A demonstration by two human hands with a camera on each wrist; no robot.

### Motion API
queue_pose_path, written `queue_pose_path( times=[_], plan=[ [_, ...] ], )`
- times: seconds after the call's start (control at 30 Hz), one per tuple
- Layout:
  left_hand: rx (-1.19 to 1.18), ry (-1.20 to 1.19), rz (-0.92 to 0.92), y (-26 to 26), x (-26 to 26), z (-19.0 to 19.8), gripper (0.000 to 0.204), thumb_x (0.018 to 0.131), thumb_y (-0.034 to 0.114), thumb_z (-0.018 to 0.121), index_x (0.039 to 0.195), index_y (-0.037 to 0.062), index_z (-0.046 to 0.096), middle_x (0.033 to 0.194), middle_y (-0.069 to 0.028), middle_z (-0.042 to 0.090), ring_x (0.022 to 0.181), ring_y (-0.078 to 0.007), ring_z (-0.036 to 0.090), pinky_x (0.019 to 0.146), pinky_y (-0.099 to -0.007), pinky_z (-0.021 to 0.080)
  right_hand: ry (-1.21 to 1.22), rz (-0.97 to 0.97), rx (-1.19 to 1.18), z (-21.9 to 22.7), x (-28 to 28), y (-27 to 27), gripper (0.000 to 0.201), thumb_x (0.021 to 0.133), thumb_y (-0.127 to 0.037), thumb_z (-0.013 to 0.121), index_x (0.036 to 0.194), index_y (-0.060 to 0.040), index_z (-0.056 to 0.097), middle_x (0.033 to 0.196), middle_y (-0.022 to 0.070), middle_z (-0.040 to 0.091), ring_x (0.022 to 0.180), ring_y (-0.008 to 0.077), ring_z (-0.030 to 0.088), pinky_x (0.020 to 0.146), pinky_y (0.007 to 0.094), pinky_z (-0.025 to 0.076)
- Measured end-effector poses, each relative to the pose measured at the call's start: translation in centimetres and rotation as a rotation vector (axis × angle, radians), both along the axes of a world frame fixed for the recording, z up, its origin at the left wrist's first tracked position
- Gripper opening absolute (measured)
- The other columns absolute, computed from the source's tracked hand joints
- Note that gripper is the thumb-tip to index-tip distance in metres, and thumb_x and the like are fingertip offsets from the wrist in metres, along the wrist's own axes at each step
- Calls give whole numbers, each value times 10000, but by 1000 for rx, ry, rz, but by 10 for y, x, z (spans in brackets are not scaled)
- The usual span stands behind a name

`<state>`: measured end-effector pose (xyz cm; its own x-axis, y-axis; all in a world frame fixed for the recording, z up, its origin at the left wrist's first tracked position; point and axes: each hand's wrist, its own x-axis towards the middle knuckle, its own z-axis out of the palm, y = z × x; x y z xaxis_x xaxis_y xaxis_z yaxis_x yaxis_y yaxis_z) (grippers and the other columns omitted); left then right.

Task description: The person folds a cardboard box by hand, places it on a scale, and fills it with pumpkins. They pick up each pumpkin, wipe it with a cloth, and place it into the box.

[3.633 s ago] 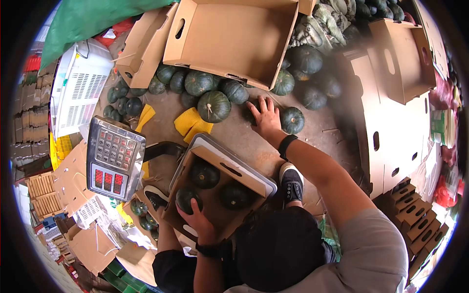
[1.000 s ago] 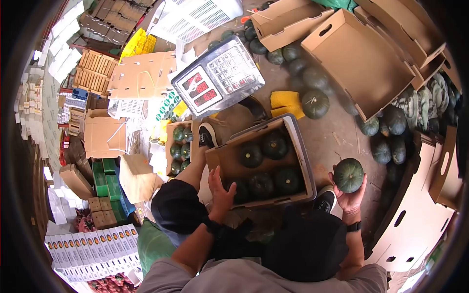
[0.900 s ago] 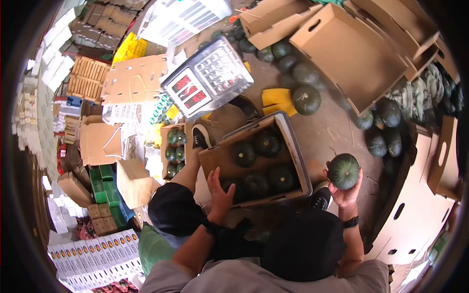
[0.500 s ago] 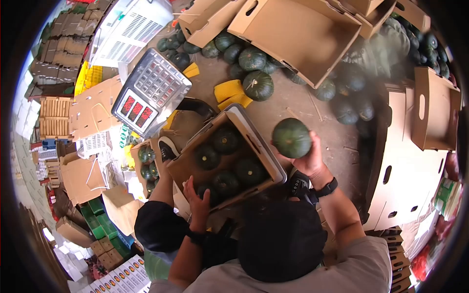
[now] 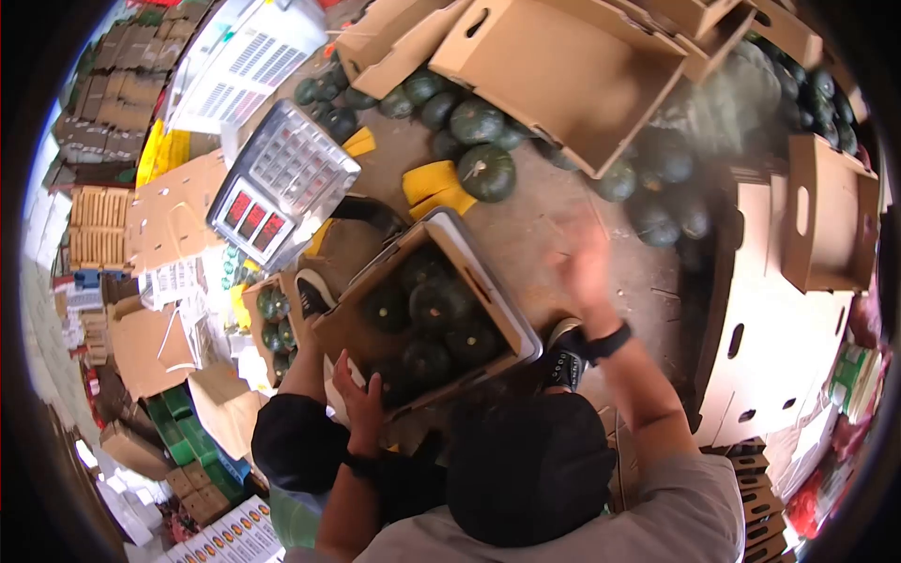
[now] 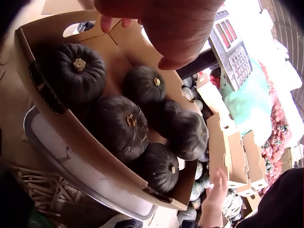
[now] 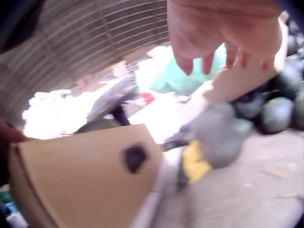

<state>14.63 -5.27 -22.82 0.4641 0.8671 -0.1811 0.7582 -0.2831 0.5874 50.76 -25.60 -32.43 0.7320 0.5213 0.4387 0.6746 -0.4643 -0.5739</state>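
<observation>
A cardboard box [image 5: 511, 328] sits on the scale platform [image 6: 90, 178] between the person's feet, with several dark green pumpkins [image 6: 116, 128] inside. My left hand [image 5: 359, 403] is held over the box's near left side, fingers loosely spread; in the left wrist view the hand [image 6: 166, 31] shows above the box wall, gripping nothing. Blurred by motion, my right hand [image 5: 587, 267] is beyond the box's right side, over the floor. In the right wrist view the right hand [image 7: 225, 35] has its fingers extended and holds nothing.
The scale's display head [image 5: 282, 183] stands at the box's far left. Pumpkins [image 5: 477, 122] lie on the floor beneath and beside an empty cardboard box [image 5: 572, 66]. Yellow cloth [image 5: 436, 188] lies near them. Cardboard sheets [image 5: 779, 347] stand at right; a smaller pumpkin box [image 5: 272, 324] stands left.
The right hand carried a pumpkin from the right side toward the box and is now without it; another pumpkin is in the box's middle. The left hand stays by the box's near side.
</observation>
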Motion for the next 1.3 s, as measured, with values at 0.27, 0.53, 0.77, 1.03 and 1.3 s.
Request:
queue_pose_path(
  times=[0.27,0.53,0.77,1.03,1.3],
  plan=[
    [42,-36,-146,1,50,14,690,789,127,657,1398,59,340,1388,-206,335,1312,-362,307,1099,-421,259,87,-768,-620,-91,66,-87,808,708,-268,757,1390,-422,351,1369,140,349,1250,391,350,927,482,468],
    [62,-96,-423,-10,135,30,779,724,249,751,1401,172,373,1427,-190,282,1323,-387,292,1061,-462,320,43,-505,-399,-88,38,-103,773,591,-152,793,1283,-354,512,1308,134,399,1222,375,373,994,490,391],
    [142,-15,-598,-19,170,-10,810,619,275,816,1324,146,437,1337,-152,378,1190,-362,407,967,-465,406,1471,-349,686,-37,1,-104,657,793,-415,679,1355,-166,447,1305,112,479,1137,244,507,927,444,435],
    [-1464,-926,293,14,112,51,623,922,540,342,1323,81,471,1340,-176,492,1249,-349,462,944,-538,426,1745,405,899,30,-26,-27,742,826,-394,667,1415,-106,319,1339,114,472,1226,262,477,1019,416,414],
    [-1426,-1026,379,0,61,67,596,968,522,301,1388,109,388,1378,-126,460,1273,-329,440,1031,-605,322,490,710,-143,85,-63,106,749,643,-328,822,1276,-142,470,1198,145,553,1204,332,466,977,446,390]
  ],
)
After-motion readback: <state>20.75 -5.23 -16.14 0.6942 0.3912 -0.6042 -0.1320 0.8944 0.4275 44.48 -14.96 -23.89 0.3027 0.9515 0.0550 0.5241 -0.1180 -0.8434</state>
